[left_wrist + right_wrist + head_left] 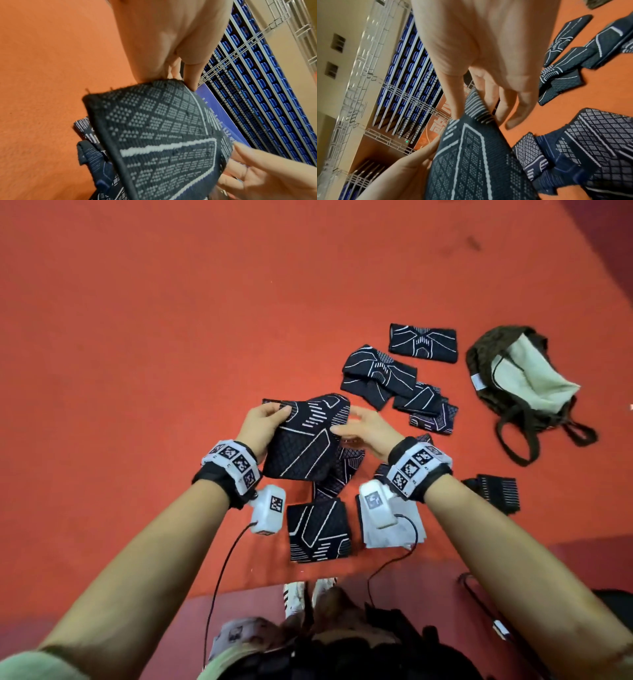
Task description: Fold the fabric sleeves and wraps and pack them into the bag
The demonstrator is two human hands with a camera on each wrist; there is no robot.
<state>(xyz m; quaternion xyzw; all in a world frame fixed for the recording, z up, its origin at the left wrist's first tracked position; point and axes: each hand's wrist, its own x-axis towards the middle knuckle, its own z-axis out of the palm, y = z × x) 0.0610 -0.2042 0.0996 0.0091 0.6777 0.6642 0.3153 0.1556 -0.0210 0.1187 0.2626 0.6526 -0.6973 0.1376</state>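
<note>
I hold a dark knit sleeve (305,440) with white lines up over the orange mat (137,371). My left hand (279,414) grips its left edge, thumb on the front and fingers behind. My right hand (346,422) pinches the right edge, thumb on top and fingers stretched behind. The left wrist view shows the sleeve (163,142) hanging from my left hand (185,75). In the right wrist view, my right hand (488,102) has its thumb on the sleeve (467,155). An open dark brown bag (479,361) with a cream lining lies to the right.
Folded sleeves lie far right (423,343), in a loose pile (378,374) and near me (318,530). Another sleeve (339,474) lies under the held one. A white piece (394,532) and a black ribbed piece (496,493) lie at right. The mat's near edge (239,590) borders darker floor.
</note>
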